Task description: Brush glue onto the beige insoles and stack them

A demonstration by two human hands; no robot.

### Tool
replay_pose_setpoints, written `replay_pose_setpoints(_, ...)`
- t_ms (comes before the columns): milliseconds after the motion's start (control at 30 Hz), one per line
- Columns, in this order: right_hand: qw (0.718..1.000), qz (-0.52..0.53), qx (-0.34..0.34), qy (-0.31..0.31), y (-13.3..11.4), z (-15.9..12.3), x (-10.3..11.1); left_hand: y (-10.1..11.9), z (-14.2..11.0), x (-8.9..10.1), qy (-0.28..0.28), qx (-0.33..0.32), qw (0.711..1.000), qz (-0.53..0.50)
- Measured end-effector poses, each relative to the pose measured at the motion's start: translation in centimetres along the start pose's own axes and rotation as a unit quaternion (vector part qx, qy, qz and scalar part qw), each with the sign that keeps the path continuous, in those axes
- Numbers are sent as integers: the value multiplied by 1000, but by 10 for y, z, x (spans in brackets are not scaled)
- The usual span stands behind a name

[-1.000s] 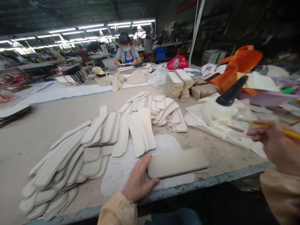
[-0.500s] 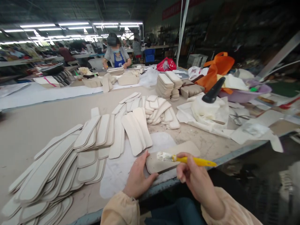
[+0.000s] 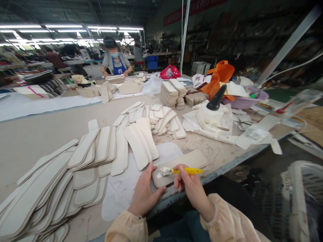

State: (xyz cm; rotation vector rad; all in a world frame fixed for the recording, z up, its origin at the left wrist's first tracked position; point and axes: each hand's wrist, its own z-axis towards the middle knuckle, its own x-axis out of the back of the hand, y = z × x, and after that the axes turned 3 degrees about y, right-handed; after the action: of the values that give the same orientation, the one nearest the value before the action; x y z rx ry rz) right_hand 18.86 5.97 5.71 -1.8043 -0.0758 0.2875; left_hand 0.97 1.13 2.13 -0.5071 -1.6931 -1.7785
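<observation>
Observed: red bag, upper centre; orange fabric item overlapping a purple basin; co-worker in blue apron, far side; white basket, lower right; strip lights lit overhead.

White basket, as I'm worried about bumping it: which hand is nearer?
Right. The right hand, holding the brush, is left of the basket; the left hand is farther left, at the panel's end.

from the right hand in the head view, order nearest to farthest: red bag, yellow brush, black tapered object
1. Yellow brush: held in the right hand.
2. Black tapered object: farther forward, to the right.
3. Red bag: farthest, across the table, slightly left.
</observation>
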Motion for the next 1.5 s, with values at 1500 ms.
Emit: replay_pose_setpoints(1500, 998, 29, -13, 49, 8, -10, 23, -2, -2, 0, 7, -10, 1000, 22)
